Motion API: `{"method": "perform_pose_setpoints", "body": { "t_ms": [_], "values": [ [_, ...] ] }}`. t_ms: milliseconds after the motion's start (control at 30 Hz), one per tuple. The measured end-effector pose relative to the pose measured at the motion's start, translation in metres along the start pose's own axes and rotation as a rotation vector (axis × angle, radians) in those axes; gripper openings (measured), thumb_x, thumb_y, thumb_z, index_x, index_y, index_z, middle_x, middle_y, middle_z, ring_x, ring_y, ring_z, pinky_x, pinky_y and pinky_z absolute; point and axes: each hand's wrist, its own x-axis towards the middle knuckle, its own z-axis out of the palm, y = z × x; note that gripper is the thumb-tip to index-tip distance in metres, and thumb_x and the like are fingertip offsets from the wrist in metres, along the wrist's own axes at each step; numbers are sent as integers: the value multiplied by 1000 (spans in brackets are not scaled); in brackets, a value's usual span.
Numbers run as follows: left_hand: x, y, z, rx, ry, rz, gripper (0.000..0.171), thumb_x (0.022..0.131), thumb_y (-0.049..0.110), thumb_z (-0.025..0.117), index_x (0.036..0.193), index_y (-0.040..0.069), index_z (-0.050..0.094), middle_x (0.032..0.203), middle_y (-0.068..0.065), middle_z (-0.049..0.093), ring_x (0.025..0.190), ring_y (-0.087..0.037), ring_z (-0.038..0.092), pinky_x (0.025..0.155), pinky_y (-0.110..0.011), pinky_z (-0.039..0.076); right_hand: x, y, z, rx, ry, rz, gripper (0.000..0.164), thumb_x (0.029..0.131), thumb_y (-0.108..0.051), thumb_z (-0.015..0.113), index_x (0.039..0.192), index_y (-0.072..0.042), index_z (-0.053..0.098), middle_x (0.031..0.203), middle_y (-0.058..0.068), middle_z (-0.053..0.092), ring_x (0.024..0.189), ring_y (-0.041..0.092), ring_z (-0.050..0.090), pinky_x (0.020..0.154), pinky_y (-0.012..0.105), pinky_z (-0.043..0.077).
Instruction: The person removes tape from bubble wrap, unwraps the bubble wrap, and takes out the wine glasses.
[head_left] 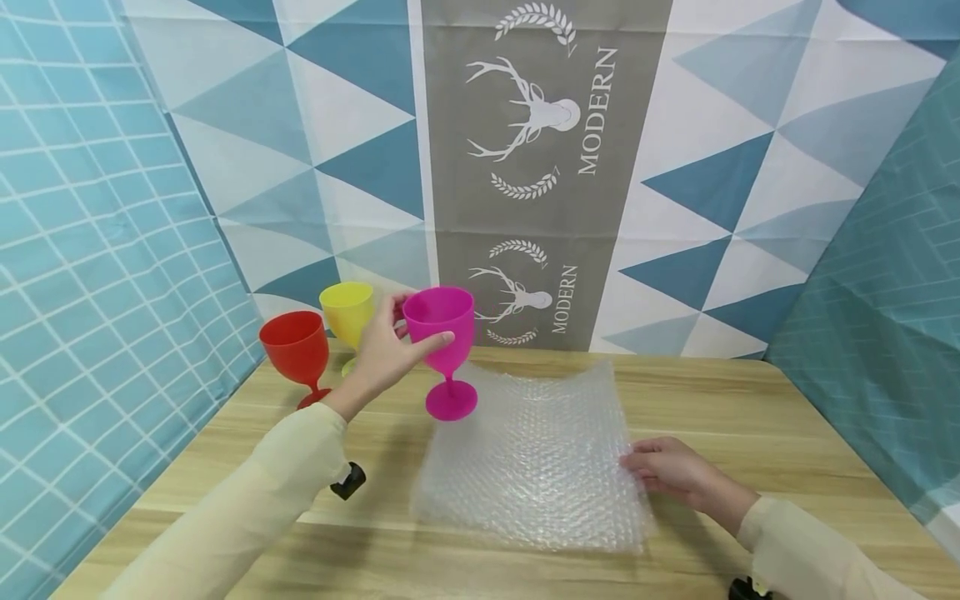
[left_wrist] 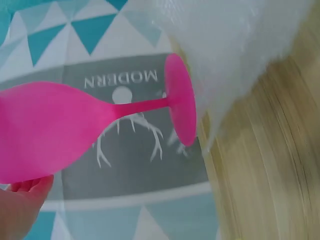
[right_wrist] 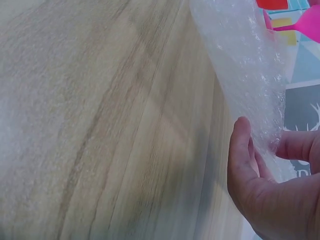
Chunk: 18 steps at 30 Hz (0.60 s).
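My left hand (head_left: 387, 350) grips a magenta plastic goblet (head_left: 442, 329) by its bowl, thumb across the front and fingers behind. The goblet is upright in the air, its round foot overlapping the back left of a sheet of bubble wrap (head_left: 536, 458) in the head view. In the left wrist view the goblet (left_wrist: 55, 125) appears sideways, with the fingers at its bowl. The right edge of the wrap is pinched between thumb and fingers of my right hand (head_left: 678, 471). The right wrist view shows that edge of the bubble wrap (right_wrist: 245, 65) raised from the table.
A red goblet (head_left: 295, 350) and a yellow goblet (head_left: 347, 308) stand at the back left of the wooden table (head_left: 720, 400), beside my left forearm. A patterned cloth (head_left: 360, 125) hangs behind the table, with a blue checked one (head_left: 97, 250) along the left.
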Motion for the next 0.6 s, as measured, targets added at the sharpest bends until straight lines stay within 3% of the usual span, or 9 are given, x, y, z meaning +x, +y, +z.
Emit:
{"method": "perform_pose_setpoints", "body": {
  "t_ms": [133, 300, 600],
  "values": [
    [0, -7, -16, 7, 29, -24, 75, 83, 29, 77, 141, 6, 34, 137, -14, 49, 128, -30, 51, 107, -48, 49, -1, 2, -3, 1, -29, -14, 63, 96, -13, 56, 135, 28, 29, 100, 5, 65, 86, 8, 63, 80, 23, 57],
    [5, -20, -30, 98, 66, -26, 82, 82, 33, 77, 143, 5, 30, 141, -15, 45, 133, -32, 44, 111, -51, 45, -1, 4, -4, -19, -41, -17, 65, 96, -15, 56, 135, 28, 27, 102, 6, 64, 88, 9, 63, 84, 26, 57],
    [5, -57, -38, 195, 160, -82, 86, 83, 40, 76, 144, 4, 28, 141, -18, 45, 132, -35, 45, 104, -54, 50, -3, 5, -6, -36, -42, -16, 66, 96, -18, 57, 135, 28, 28, 110, 12, 65, 92, 10, 64, 88, 29, 58]
  ]
}}
